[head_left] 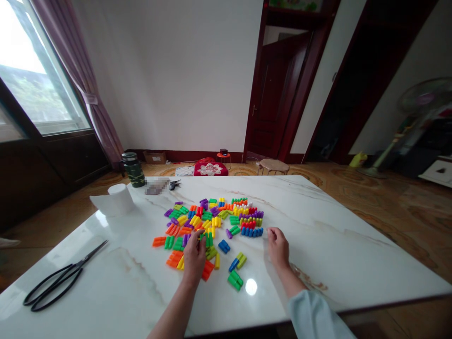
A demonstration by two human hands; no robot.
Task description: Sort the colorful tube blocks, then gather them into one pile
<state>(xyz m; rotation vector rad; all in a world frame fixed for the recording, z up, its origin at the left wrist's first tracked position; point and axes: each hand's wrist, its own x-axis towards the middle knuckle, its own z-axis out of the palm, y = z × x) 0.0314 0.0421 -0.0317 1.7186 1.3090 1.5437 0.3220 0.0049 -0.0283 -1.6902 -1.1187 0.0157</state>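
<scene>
Colourful plastic building blocks [216,221], tube-shaped and joined in small pieces, lie in a loose pile mid-table. My left hand [194,256] is over the near side of this pile, fingers curled beside some green blocks [209,239]. Whether a block is between its fingertips is hidden. To the right, blocks stand in neat rows by colour, with a blue row [252,232] nearest me. My right hand [278,247] is just right of that row, apart from it, fingers drawn together with nothing visible in them. A blue piece [223,246] and a green piece [235,280] lie between my hands.
Black long-handled scissors [56,285] lie at the table's left. Farther back are a white paper roll [120,197], a camouflage-patterned bottle [133,170], a blurred-out item [157,186] and small dark pliers or snips [174,185]. The white marbled table [335,245] ends close to me.
</scene>
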